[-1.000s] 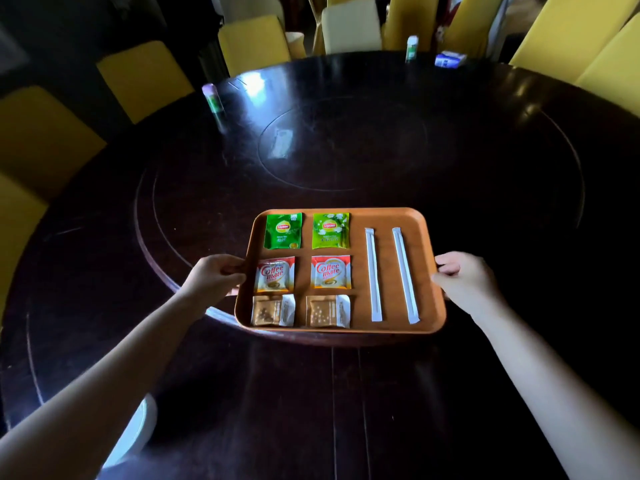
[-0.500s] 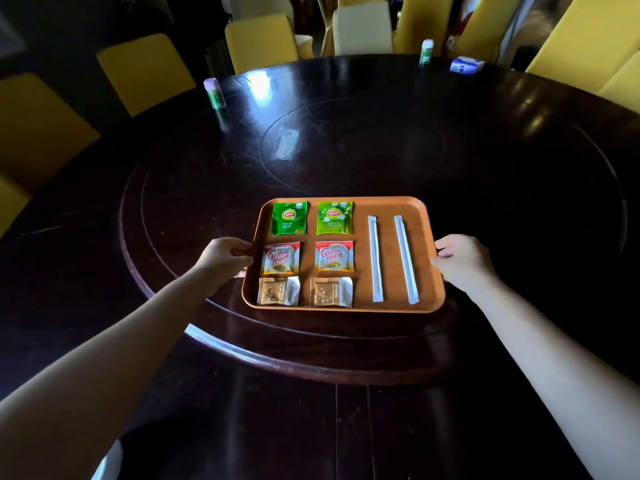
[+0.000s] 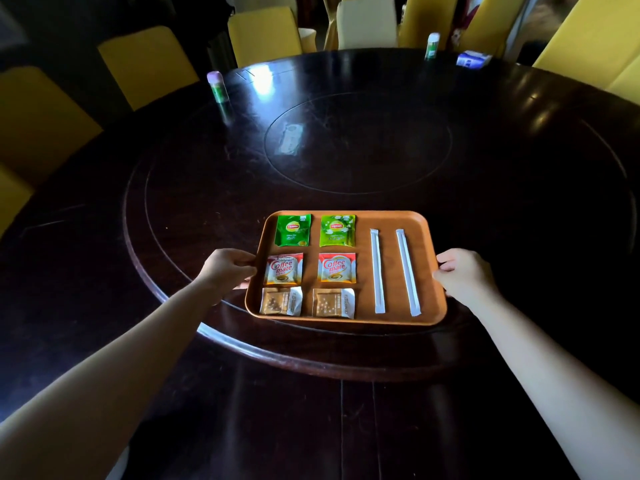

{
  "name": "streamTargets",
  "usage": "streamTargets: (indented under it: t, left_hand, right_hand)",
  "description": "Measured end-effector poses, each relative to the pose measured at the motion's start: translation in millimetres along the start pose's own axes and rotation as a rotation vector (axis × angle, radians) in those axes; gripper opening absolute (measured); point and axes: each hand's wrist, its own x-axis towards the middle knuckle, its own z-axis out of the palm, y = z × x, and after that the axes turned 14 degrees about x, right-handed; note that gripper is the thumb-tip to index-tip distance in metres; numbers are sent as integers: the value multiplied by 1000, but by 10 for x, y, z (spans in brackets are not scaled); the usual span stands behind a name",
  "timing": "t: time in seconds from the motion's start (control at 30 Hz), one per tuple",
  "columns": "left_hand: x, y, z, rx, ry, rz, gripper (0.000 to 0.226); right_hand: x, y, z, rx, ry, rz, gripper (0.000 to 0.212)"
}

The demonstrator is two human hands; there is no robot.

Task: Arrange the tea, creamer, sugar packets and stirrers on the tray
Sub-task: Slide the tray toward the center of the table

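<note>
An orange tray [image 3: 431, 271] rests on the raised turntable of a dark round table. On it, two green tea packets [image 3: 292, 230] [image 3: 337, 231] form the far row. Two red-and-white creamer packets [image 3: 284, 269] [image 3: 336, 268] lie below them, and two brown sugar packets [image 3: 280, 301] [image 3: 333, 303] sit nearest me. Two white wrapped stirrers [image 3: 377, 270] [image 3: 408, 271] lie lengthwise on the right half. My left hand [image 3: 225, 270] grips the tray's left rim. My right hand [image 3: 464, 273] grips the right rim.
The dark turntable [image 3: 346, 355] edge runs just below the tray. A small bottle with a pale cap [image 3: 217, 86] stands far left, a green-and-white bottle [image 3: 432, 46] and a blue-white box [image 3: 473, 59] at the far edge. Yellow chairs [image 3: 149, 64] ring the table.
Both hands have carried the tray away from me, from overhanging the turntable's near edge to resting on the turntable. The items on it kept their places.
</note>
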Motion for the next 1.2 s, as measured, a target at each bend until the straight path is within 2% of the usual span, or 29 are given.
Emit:
streamTargets:
  t: [0.13, 0.27, 0.4, 0.63, 0.7, 0.8, 0.9, 1.03, 1.2]
  left_hand:
    - [-11, -24, -17, -56, -14, -48, 27]
    - [-75, -25, -89, -168, -131, -50, 30]
    - [-188, -56, -182, -301, -216, -74, 21]
    - [-792, -95, -180, -373, -54, -85, 18]
    - [-1060, -189, -96, -279, 34, -12, 16]
    - [-1529, -384, 30, 50, 290, 107, 14]
    - [-2012, -593, 212, 252, 458, 195, 29]
    - [-2510, -991, 607, 367, 426, 226, 32]
    - [-2825, -1349, 756, 410, 370, 205, 35]
  right_hand:
    - [-34, -14, 1, -9, 18, 5, 28]
    - [-72, -39, 7, -49, 52, -18, 30]
    - [-178, -61, -27, -77, 67, -63, 32]
    - [-878, -71, 68, -155, 184, -305, 27]
    - [-1182, -52, 211, -133, 186, -406, 24]
    - [-1645, 39, 514, -143, 125, -556, 20]
    - [-2033, 161, 821, -214, 8, -696, 26]
    - [-2370, 360, 1111, -324, -112, -816, 30]
    - [-2523, 491, 1336, -483, -298, -760, 44]
